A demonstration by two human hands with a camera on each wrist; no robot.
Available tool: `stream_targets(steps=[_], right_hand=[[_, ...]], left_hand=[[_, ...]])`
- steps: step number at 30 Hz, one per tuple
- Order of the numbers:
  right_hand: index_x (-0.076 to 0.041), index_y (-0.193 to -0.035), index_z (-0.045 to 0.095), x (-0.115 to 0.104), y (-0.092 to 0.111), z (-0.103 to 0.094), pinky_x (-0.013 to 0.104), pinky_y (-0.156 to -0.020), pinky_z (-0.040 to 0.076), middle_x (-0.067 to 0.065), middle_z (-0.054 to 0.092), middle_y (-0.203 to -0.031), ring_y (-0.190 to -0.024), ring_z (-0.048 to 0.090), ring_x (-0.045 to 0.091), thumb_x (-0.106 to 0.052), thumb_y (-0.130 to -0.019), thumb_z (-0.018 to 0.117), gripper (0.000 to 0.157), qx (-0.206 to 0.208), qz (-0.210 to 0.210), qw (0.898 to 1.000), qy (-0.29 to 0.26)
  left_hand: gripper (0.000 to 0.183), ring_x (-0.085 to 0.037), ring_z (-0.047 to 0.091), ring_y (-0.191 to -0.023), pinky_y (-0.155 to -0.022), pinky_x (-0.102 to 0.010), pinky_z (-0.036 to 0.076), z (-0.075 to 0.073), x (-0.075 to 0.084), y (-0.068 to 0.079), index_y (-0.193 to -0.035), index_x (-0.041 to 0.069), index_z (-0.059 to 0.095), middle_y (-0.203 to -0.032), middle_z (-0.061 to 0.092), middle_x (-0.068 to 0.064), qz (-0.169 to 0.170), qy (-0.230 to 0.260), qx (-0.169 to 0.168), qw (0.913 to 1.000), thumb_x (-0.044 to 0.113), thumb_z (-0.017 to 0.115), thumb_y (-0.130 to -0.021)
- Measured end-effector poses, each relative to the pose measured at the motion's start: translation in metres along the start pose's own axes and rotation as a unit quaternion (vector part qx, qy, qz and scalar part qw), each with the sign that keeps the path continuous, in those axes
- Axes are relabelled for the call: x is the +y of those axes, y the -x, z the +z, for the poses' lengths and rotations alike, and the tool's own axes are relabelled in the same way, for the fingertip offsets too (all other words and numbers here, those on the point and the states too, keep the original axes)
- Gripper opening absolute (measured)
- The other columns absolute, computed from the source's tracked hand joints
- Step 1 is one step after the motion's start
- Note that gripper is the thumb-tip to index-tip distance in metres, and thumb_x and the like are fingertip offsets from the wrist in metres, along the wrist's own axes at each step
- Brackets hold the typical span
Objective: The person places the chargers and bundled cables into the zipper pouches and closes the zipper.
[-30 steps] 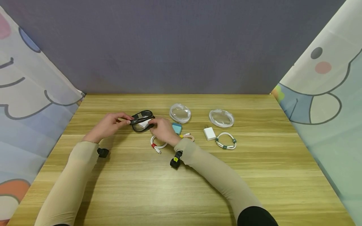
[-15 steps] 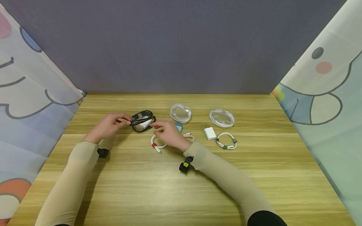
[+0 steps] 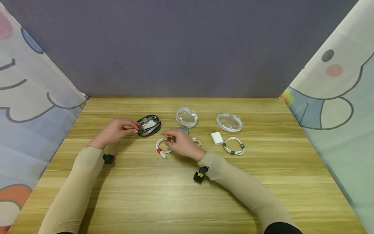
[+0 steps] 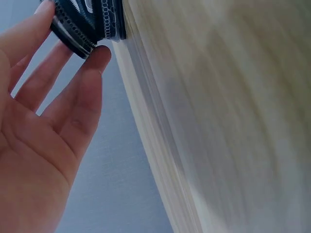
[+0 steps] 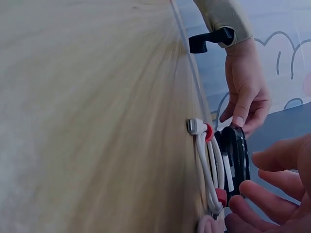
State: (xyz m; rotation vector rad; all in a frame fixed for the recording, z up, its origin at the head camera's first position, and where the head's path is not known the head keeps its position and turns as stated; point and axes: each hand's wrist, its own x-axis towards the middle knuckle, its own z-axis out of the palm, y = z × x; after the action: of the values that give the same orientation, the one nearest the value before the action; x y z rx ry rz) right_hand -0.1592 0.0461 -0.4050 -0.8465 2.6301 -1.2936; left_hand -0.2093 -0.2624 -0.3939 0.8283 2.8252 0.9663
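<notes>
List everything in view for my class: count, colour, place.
Black case: 1, black and clear, left
White item: 1, white, inside it
Clear cases: 2, transparent, towards back
Red-tied cable: 1, white, centre
Blue charger: 1, blue, centre, mostly hidden
Pinkish cable: 1, pinkish beige, centre, partly hidden
White charger: 1, white, right of centre
Green-tied cable: 1, white, beside white charger
Table: 1, yellowish, beneath
Backdrop: 1, grey, behind
Cartoon sheets: 2, multicoloured, either side
Wrist cameras: 2, black, at wrists
Sleeves: 2, beige and black, forearms
Left hand: 1, bare, at black case's edge
Right hand: 1, bare, over the centre
</notes>
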Motion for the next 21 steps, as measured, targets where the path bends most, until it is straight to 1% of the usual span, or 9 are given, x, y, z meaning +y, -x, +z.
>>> stream_targets(steps=[4, 7, 10, 15, 19, 21], right_hand=[[-0.005, -0.129, 0.066, 0.0027, 0.0002, -0.0003, 0.028, -0.090, 0.050, 0.009, 0.066, -0.127, -0.105, 0.064, 0.020, -0.007, -0.092, 0.070, 0.037, -0.007, 0.006, 1.000, 0.019], [-0.005, -0.129, 0.066, 0.0042, -0.0003, -0.0008, 0.030, -0.095, 0.049, 0.009, 0.065, -0.129, -0.111, 0.063, 0.020, -0.007, -0.092, 0.070, 0.038, -0.012, 0.010, 0.999, 0.028], [-0.006, -0.129, 0.066, 0.0056, -0.0012, -0.0017, 0.030, -0.096, 0.049, 0.008, 0.066, -0.127, -0.112, 0.063, 0.020, -0.008, -0.092, 0.070, 0.038, -0.013, 0.015, 0.999, 0.036], [-0.007, -0.128, 0.067, 0.0074, -0.0021, -0.0022, 0.030, -0.096, 0.049, 0.007, 0.068, -0.125, -0.113, 0.063, 0.019, -0.008, -0.092, 0.070, 0.036, -0.012, 0.020, 0.999, 0.047], [-0.007, -0.128, 0.067, 0.0065, -0.0028, -0.0024, 0.030, -0.098, 0.048, 0.007, 0.067, -0.126, -0.115, 0.063, 0.019, -0.006, -0.092, 0.070, 0.036, -0.020, 0.018, 0.998, 0.058], [-0.007, -0.128, 0.067, 0.0052, -0.0036, -0.0027, 0.030, -0.097, 0.049, 0.007, 0.067, -0.125, -0.113, 0.063, 0.019, -0.004, -0.092, 0.069, 0.037, -0.026, 0.018, 0.997, 0.071]], left_hand=[[0.008, -0.020, 0.063, -0.108, -0.077, -0.031, 0.053, -0.0002, -0.0008, 0.0004, -0.094, 0.019, 0.080, -0.116, 0.072, -0.001, 0.020, -0.002, -0.010, 0.9998, 0.014, 0.077, -0.088], [0.010, -0.021, 0.063, -0.108, -0.079, -0.028, 0.052, -0.0012, -0.0014, 0.0007, -0.092, 0.018, 0.080, -0.115, 0.072, -0.001, 0.024, 0.001, -0.019, 0.9995, 0.010, 0.078, -0.087], [0.012, -0.023, 0.063, -0.109, -0.083, -0.024, 0.051, -0.0027, -0.0018, 0.0012, -0.090, 0.018, 0.080, -0.116, 0.072, -0.003, 0.025, 0.014, -0.033, 0.9990, 0.007, 0.078, -0.086], [0.011, -0.029, 0.063, -0.113, -0.089, -0.023, 0.048, -0.0062, -0.0017, 0.0032, -0.088, 0.018, 0.079, -0.116, 0.072, -0.005, 0.026, 0.025, -0.057, 0.9978, 0.008, 0.078, -0.086], [0.012, -0.027, 0.061, -0.117, -0.090, -0.018, 0.046, -0.0080, -0.0013, 0.0046, -0.088, 0.020, 0.079, -0.117, 0.072, -0.003, 0.015, 0.037, -0.074, 0.9965, 0.008, 0.077, -0.086], [0.012, -0.027, 0.060, -0.119, -0.090, -0.016, 0.045, -0.0083, -0.0016, 0.0049, -0.089, 0.020, 0.079, -0.118, 0.071, -0.002, 0.012, 0.041, -0.080, 0.9958, 0.008, 0.077, -0.087]])
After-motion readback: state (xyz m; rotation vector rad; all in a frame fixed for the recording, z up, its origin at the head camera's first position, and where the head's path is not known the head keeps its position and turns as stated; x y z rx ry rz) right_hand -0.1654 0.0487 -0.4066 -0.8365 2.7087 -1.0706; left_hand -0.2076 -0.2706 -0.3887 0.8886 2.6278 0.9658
